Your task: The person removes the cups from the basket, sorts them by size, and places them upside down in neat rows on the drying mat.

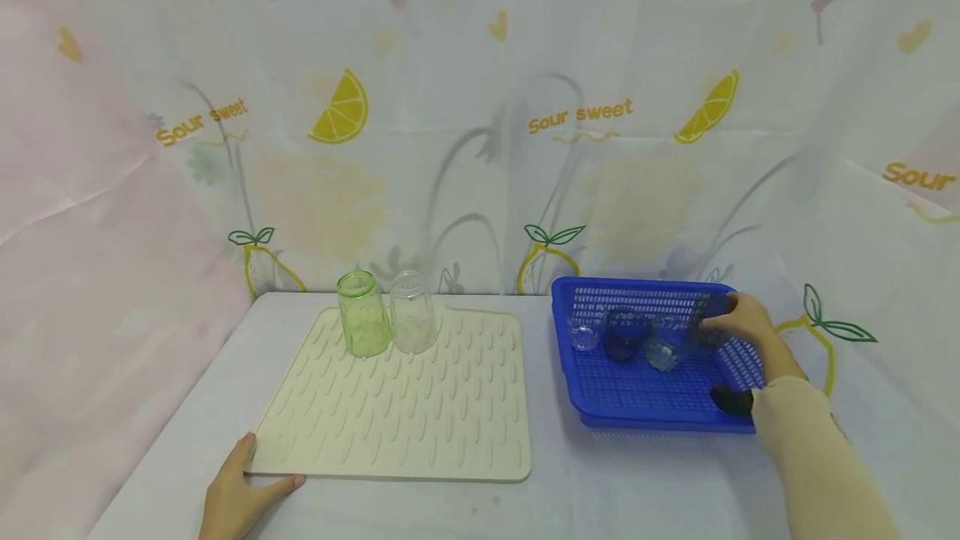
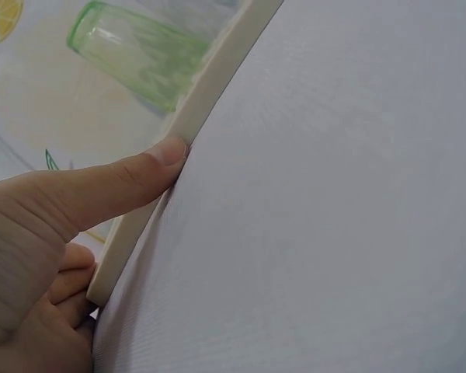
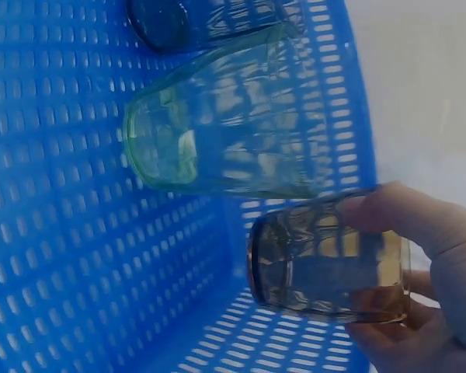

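My right hand (image 1: 738, 319) grips a brown-tinted glass (image 3: 326, 264) near its rim, thumb on one side and fingers on the other. It is at the right end of the blue basket (image 1: 660, 419), the glass base pointing toward the basket floor. Beside it in the right wrist view stands a pale green-blue glass (image 3: 233, 124), with a dark blue glass (image 3: 210, 23) beyond. At the front left corner of a cream drying mat (image 1: 390, 407), my left hand (image 1: 236, 494) holds the edges, its thumb (image 2: 132, 179) along the front one.
A green glass (image 1: 364, 319) and a clear glass (image 1: 414, 319) stand upside down, side by side, at the back of the mat. A small clear glass (image 1: 585, 336) sits at the basket's left end. A lemon-print curtain (image 1: 450, 107) hangs behind the white table (image 1: 420, 515).
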### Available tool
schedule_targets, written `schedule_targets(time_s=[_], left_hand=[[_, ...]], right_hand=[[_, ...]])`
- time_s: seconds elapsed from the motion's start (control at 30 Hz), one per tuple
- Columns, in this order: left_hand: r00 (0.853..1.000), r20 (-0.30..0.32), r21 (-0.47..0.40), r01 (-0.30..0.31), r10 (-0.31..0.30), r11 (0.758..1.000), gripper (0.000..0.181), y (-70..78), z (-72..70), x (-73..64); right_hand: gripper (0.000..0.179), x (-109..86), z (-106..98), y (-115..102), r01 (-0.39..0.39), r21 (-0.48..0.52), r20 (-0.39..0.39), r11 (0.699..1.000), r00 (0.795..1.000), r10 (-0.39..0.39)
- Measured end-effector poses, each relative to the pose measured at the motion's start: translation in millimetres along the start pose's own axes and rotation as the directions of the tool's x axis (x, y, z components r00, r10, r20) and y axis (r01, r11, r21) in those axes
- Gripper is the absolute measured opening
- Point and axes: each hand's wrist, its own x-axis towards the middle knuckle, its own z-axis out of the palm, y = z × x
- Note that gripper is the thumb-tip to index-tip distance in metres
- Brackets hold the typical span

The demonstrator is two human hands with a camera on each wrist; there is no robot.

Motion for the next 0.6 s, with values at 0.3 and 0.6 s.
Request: schedule_targets(time_s=[0.3, 0.6], left_hand=[[1.0, 0.016, 0.0, 0.008, -0.008, 1.0, 0.126, -1.9, -1.1, 0.5], [1.0, 0.018, 0.017, 0.001, -0.002, 1.0, 0.125, -3.7, 0.3, 2.3]], right_hand=[[0.09, -12.3, -17, -13, -0.055, 0.141, 0.038, 0.989, 0.998, 0.05], [0.092, -23.3, -27, -16, -0.038, 0.228, 0.04, 0.973, 0.999, 0.03]])
